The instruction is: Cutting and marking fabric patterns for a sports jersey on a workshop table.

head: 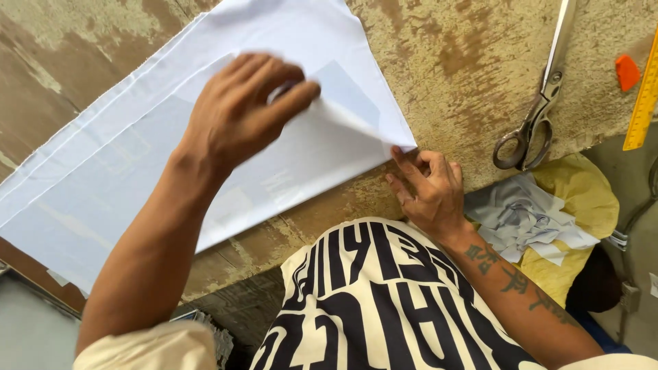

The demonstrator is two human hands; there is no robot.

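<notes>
2 hands hold white cloth (171, 164): left hand (236, 113) pressing flat, right hand (428, 188) fingers pinching its corner.

I wear a cream shirt with bold black lettering, short cream sleeves; my right forearm (521, 284) bears dark tattoo marks.

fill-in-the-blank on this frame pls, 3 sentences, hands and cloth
1. The left hand lies flat on the ____ fabric.
2. The right hand pinches the fabric's ____.
3. The scissors on the worn table lie ____, untouched by either hand.

Missing words: white; corner; closed
</notes>
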